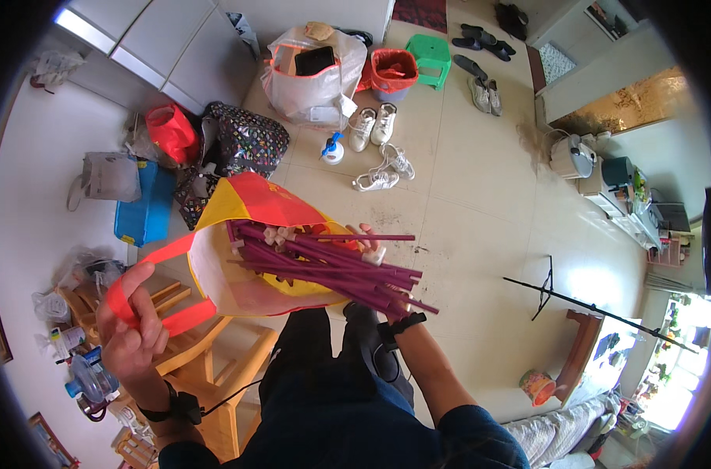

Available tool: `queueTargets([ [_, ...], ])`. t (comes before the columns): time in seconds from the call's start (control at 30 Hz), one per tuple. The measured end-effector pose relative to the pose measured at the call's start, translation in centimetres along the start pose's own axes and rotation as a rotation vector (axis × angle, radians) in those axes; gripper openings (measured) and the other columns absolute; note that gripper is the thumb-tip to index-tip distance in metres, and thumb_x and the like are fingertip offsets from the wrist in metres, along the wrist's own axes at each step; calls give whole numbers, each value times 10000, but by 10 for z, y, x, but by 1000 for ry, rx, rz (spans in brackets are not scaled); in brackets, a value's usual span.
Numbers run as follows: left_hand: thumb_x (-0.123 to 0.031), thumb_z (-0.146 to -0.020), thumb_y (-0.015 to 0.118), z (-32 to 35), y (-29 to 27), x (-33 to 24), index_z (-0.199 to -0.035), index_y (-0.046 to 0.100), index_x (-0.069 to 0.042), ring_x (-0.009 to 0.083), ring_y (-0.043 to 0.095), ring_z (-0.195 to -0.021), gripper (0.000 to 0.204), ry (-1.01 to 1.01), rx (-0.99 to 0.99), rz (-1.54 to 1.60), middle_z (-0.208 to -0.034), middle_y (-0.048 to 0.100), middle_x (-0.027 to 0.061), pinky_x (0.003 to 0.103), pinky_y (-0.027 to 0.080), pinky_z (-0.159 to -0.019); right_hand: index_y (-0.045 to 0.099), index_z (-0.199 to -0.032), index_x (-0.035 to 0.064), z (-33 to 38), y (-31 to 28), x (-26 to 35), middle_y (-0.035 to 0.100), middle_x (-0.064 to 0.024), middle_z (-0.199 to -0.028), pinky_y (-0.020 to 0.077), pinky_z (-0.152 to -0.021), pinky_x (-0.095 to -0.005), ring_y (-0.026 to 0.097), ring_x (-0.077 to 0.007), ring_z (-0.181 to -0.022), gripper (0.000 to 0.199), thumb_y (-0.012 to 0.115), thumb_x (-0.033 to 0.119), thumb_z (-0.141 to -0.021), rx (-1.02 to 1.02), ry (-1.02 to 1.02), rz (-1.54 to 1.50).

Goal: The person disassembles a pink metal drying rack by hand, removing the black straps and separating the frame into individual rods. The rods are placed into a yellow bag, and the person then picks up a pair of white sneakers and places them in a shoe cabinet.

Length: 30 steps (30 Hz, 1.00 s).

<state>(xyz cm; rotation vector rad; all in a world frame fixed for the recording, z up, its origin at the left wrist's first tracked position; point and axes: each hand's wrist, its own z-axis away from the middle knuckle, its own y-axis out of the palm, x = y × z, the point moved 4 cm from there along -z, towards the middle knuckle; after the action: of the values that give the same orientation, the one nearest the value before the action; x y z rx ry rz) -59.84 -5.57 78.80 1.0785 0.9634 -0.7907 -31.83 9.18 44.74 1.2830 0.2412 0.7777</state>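
Note:
My left hand (132, 324) is closed around the red strap handle of a red and yellow bag (222, 270), whose mouth gapes toward me. Inside it and sticking out to the right lies a bundle of purple rods (324, 266). White plastic connectors (280, 237) sit among the rods. My right hand (366, 238) is wrapped round the bundle from beneath, at the bag's right side. Its fingertips show past the far side of the rods, while the palm is hidden under them. Both wrists wear dark bands.
A wooden chair (215, 383) stands close at my left. Ahead on the tiled floor are white shoes (375, 125), a spray bottle (333, 150), a large plastic bag (312, 86), a bin (393, 74) and a green stool (430, 59). A black stand (598, 313) lies right.

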Motion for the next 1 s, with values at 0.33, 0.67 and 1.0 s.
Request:
queueTargets([
  [0.33,-84,-734,550,-15,21,12,-1406,221,128,48,304,-450,778,-96,-51,244,-687,452,24,200,264,-392,445,-1106,65,-7,53,-39,582,-72,-974,517,-739,-294,616,-164,-830,302,576,-53,-861,-15,16,974],
  [0.67,-69,-818,579,-14,-41,-63,-1428,115,122,67,318,-447,790,-75,65,324,-746,458,74,224,265,-394,595,-1098,17,-28,122,-27,625,-154,-978,502,-723,-347,633,-311,-843,218,582,52,-883,334,-155,1657],
  [1.0,-101,-847,588,-44,-107,-120,-1429,126,118,62,313,-455,775,-29,227,348,-736,449,63,210,267,-400,520,-1195,16,-60,175,-76,632,-233,-858,486,-653,-442,609,-432,-765,312,539,80,-891,340,-160,1789],
])
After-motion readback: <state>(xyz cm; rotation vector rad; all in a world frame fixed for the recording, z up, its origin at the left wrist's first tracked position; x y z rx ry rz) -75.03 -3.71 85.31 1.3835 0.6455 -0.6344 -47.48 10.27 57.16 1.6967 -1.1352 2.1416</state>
